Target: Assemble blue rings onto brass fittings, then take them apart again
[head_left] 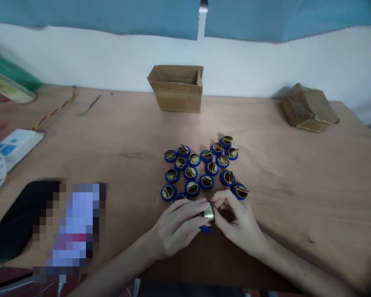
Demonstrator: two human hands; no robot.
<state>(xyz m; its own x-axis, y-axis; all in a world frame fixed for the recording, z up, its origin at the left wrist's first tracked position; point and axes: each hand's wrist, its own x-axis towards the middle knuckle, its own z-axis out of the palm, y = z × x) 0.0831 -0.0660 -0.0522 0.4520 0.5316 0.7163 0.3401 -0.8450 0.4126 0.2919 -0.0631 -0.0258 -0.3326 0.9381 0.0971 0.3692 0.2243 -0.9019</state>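
My left hand (pixel 181 227) is closed around a round gold-coloured metal badge (pixel 209 213), holding it tilted on edge. The fingertips of my right hand (pixel 236 216) pinch at the badge's right edge; the exact contact is partly hidden. Just below the badge, a bit of blue rim (pixel 205 228) shows, mostly covered by my left fingers. Beyond my hands lie several round pin badges (pixel 191 173) with blue rims and gold pin backs facing up. One of them (pixel 240 191) sits close to my right knuckles, and another (pixel 181 196) is partly behind my left hand.
An open cardboard box (pixel 179 97) stands against the wall, and a crumpled carton (pixel 309 108) lies at the back right. On the left are a power strip (pixel 17 152), a black case (pixel 21 218), a blurred-out phone (pixel 76 227) and a thin metal tool (pixel 90 105).
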